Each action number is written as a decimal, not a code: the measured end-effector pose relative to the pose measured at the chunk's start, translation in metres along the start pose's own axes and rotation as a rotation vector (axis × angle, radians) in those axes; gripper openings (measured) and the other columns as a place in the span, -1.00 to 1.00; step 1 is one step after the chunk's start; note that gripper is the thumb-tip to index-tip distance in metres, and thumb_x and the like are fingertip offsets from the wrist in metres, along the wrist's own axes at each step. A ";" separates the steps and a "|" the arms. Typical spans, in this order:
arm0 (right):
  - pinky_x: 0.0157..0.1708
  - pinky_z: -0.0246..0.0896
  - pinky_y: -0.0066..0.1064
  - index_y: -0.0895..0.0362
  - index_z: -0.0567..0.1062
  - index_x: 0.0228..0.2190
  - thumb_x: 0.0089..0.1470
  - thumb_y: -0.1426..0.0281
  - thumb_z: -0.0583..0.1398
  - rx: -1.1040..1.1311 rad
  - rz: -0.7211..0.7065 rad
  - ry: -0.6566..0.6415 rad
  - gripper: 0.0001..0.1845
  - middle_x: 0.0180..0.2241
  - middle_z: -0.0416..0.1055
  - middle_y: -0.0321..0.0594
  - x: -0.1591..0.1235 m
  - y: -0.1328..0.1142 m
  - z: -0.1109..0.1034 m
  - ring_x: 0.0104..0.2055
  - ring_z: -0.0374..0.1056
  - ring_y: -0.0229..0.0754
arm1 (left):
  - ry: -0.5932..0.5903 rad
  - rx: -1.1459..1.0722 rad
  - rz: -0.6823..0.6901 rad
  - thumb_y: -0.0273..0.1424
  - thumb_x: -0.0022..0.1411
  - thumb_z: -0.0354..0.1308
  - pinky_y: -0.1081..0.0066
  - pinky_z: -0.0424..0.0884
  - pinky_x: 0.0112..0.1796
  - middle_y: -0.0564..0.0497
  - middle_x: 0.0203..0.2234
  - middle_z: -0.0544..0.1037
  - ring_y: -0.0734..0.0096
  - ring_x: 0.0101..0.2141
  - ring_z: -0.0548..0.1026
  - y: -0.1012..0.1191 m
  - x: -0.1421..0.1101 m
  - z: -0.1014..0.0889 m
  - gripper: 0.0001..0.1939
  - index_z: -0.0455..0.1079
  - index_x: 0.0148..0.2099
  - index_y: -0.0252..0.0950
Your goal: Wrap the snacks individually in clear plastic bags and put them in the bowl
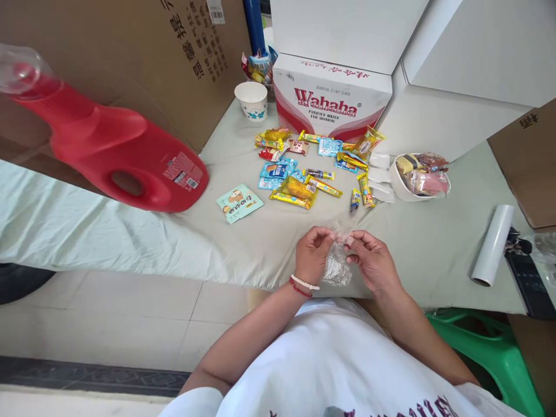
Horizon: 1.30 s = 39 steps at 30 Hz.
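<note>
Both my hands are over the near edge of the cloth-covered table [130, 231]. My left hand [311, 253] and my right hand [372, 260] pinch the top of a small clear plastic bag [336, 267], which hangs crumpled between them. My left wrist wears a white and a red bracelet. Beyond the hands lie several snack packets [299, 174] in yellow, blue and red wrappers, spread across the middle of the table. A light green packet [239, 203] lies apart at their left.
A big red jug [108, 150] lies on its side at left. A paper cup [251, 100] and a Wahaha carton [332, 98] stand at the back. A white bowl [402, 185] holds packets at right. A white roll [493, 244] lies near the right edge, a green stool [490, 347] below.
</note>
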State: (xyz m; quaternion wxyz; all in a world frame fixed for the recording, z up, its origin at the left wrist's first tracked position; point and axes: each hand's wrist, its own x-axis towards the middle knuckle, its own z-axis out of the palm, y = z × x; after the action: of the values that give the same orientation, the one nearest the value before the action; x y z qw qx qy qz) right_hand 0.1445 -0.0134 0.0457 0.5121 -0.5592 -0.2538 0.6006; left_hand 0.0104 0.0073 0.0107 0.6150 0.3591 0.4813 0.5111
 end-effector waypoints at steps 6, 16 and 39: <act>-0.70 -0.13 -0.65 0.09 0.48 -0.40 -0.20 0.25 0.50 0.173 0.063 0.079 -0.62 -0.40 0.46 -0.31 0.004 -0.009 -0.023 -0.56 0.02 -0.43 | 0.195 -0.370 -0.264 -0.19 0.10 0.34 0.40 0.51 -0.29 0.15 -0.41 0.47 0.46 -0.34 0.56 0.011 0.007 -0.027 -0.62 0.19 -0.25 -0.20; -0.58 -0.06 -0.48 0.06 0.42 -0.31 0.08 0.11 0.27 -0.463 -0.168 0.173 -0.70 -0.53 0.39 -0.38 0.043 -0.008 -0.064 -0.59 0.07 -0.32 | 0.226 0.430 -0.065 -0.19 0.32 0.05 0.46 0.29 -0.52 0.17 -0.58 0.25 0.47 -0.59 0.26 0.020 0.038 -0.096 -0.81 0.23 -0.28 -0.18; -0.42 0.10 -0.39 0.08 0.46 -0.26 0.20 0.15 0.10 -0.909 -0.299 0.166 -0.72 -0.53 0.39 -0.34 0.101 0.000 -0.085 -0.51 0.21 -0.22 | -0.489 0.979 0.398 -0.34 0.31 -0.05 -0.09 -0.10 0.37 0.00 -0.27 0.65 0.19 0.21 0.39 0.022 0.031 -0.132 -0.62 0.40 -0.54 -0.19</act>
State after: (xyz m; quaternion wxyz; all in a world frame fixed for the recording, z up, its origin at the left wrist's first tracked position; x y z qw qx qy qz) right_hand 0.2384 0.0542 -0.0170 0.3150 -0.7297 -0.5264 0.3021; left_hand -0.1218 0.0360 -0.0125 0.3628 0.7926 0.4289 0.2369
